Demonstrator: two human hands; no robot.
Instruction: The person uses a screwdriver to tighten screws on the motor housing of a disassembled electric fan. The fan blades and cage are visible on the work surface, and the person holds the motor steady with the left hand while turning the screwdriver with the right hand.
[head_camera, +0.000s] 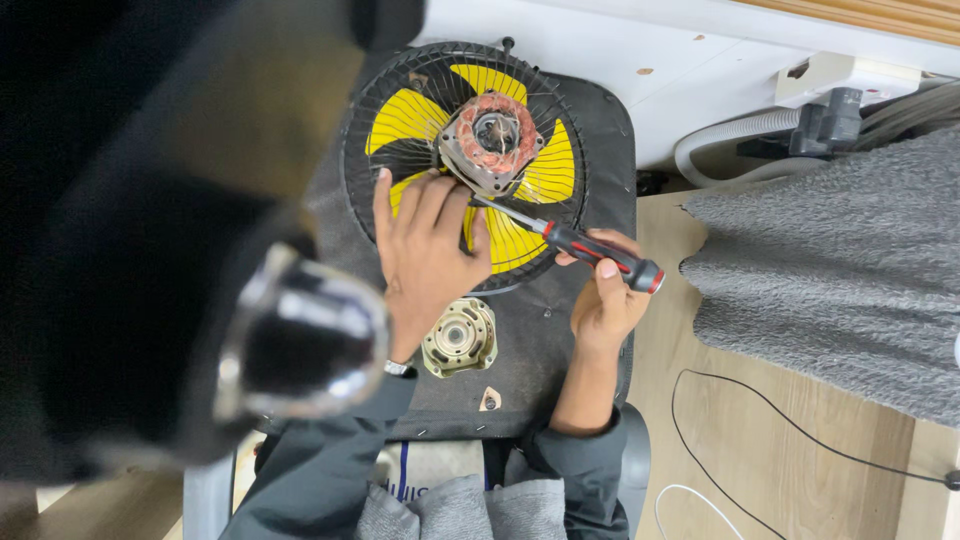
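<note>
A round black wire fan guard (360, 190) with yellow blades (405, 115) lies flat on a dark mat (590, 150). At its centre sits the bare motor (490, 140) with copper windings. My left hand (425, 250) rests flat on the guard, fingertips against the motor's lower left edge. My right hand (605, 295) grips a black and red screwdriver (590, 250), whose shaft points up-left to the motor's lower edge. A round metal motor cover (460, 338) lies on the mat just below my left hand.
A blurred dark object with a shiny round end (300, 340) fills the left of the view, close to the camera. A grey textile (850, 260) covers the wooden floor at right. A grey hose (740, 135) and thin cables (760, 400) lie nearby.
</note>
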